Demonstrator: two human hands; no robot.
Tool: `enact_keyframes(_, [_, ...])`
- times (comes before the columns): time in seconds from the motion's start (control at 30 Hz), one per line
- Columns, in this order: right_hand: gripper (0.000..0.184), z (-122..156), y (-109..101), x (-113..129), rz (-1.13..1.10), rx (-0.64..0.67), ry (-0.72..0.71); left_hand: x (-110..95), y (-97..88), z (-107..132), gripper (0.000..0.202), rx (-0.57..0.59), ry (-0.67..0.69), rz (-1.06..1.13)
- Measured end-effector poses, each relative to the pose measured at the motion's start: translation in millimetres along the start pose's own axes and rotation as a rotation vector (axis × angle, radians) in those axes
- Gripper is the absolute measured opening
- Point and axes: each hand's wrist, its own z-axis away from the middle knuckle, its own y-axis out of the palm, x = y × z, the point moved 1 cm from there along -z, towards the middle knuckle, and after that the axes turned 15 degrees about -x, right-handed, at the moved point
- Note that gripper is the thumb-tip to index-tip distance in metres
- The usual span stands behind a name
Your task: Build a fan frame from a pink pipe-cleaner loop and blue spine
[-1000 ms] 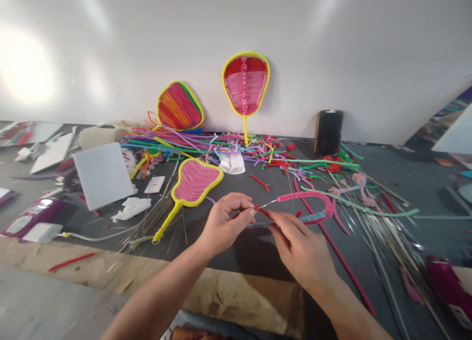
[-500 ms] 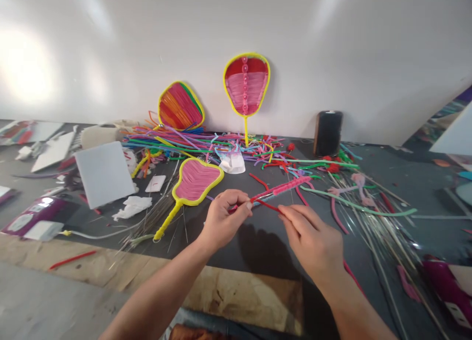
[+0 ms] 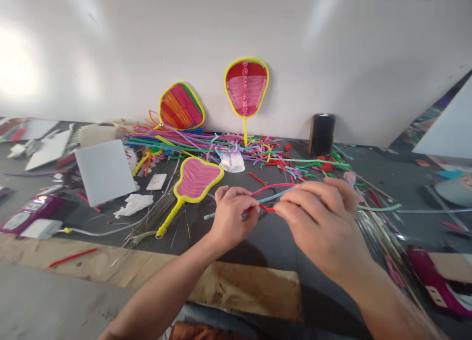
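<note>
Above the dark tabletop, my left hand (image 3: pixel 236 212) pinches a red pipe cleaner (image 3: pixel 267 209) between thumb and fingers. My right hand (image 3: pixel 320 217) has its fingertips closed on the other end of the same red piece. Behind the red one, a pink pipe cleaner (image 3: pixel 271 187) and a light blue one (image 3: pixel 276 197) run between the hands; my fingers cover parts of them. Left of my left hand lies a fan (image 3: pixel 197 179) with a pink panel, yellow rim and yellow handle.
Two more yellow-rimmed fans, one pink and red (image 3: pixel 246 87), one orange and green (image 3: pixel 182 105), lean at the white wall. Pipe cleaners (image 3: pixel 177 142) are heaped below them. A black phone (image 3: pixel 322 134) stands to the right. Purple glue-gun-like tools (image 3: pixel 33 212) lie left and right.
My right hand has moved up and over the strands, covering their right part. The pink strand now bows upward, and the red span between the hands looks shorter.
</note>
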Motion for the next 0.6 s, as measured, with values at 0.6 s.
enact_keyframes(0.6, [0.012, -33.4, 42.6, -46.0, -0.076, 0.179, 0.158, -3.2, -1.2, 3.9, 0.012, -0.061, 0.087, 0.008])
